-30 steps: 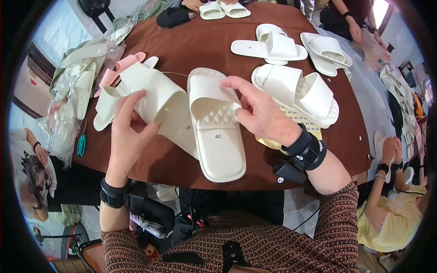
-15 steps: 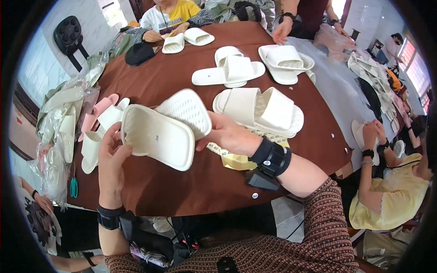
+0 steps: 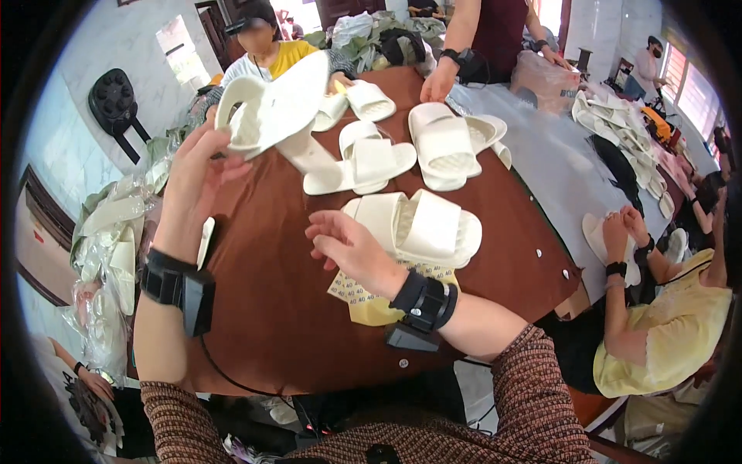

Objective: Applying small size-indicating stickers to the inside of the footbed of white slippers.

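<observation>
- The fingers (image 3: 230, 170) of our left hand (image 3: 192, 174) are closed on a white, padded open-toe slipper (image 3: 297, 97), tilted and raised above the counter toward eleven o'clock.
- Just below it shows a blurred pale slipper shape (image 3: 311, 158); we cannot tell whether we hold that too.
- Our right hand (image 3: 352, 246) is near the centre, its fingers loosely spread and slightly curled, holding nothing that we can see.
- At three o'clock from that hand, just beside it, lies a stacked pair of white, wide-strapped slippers (image 3: 433, 220).
- At five o'clock from the hand, partly under our wrist, lies a yellow sheet of printed stickers (image 3: 375, 309).
- Toward twelve o'clock, two white crossed slippers (image 3: 371, 164) rest on the brown cloth-covered counter (image 3: 263, 309).
- Between one and two o'clock is another group of white slippers (image 3: 444, 151), with a co-worker's hand (image 3: 439, 81) near it.
- At nine o'clock are pale slippers in clear plastic bags (image 3: 116, 263).
- At three o'clock, near the rim, a co-worker in yellow (image 3: 661, 329) holds a pale slipper.
</observation>
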The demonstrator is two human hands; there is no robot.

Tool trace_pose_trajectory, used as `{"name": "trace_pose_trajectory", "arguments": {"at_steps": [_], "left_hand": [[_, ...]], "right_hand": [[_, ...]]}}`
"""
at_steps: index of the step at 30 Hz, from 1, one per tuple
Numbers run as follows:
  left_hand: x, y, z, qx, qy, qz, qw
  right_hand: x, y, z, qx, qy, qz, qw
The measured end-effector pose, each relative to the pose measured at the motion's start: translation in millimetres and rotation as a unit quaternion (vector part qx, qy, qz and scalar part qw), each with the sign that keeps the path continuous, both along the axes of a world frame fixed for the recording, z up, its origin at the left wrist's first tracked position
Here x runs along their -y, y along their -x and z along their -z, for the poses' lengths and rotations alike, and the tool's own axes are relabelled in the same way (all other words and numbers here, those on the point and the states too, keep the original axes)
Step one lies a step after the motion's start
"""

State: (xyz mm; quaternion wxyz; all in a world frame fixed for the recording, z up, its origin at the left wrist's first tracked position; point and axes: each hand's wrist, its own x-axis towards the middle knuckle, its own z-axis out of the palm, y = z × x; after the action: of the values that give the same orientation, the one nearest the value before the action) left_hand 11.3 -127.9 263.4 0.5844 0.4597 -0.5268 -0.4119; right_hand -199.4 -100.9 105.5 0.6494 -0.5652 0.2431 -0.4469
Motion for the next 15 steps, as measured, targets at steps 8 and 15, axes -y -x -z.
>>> {"name": "trace_pose_trajectory", "arguments": {"at_steps": [8,15], "left_hand": [[73,89,-1,0.060,0.081,0.079,0.992],[65,110,55,0.202,0.106,0.113,0.967]], "right_hand": [[-10,-4,5,-0.037,-0.017,-0.040,0.998],[-8,-7,10,0.009,0.004,-0.026,1.000]]}}
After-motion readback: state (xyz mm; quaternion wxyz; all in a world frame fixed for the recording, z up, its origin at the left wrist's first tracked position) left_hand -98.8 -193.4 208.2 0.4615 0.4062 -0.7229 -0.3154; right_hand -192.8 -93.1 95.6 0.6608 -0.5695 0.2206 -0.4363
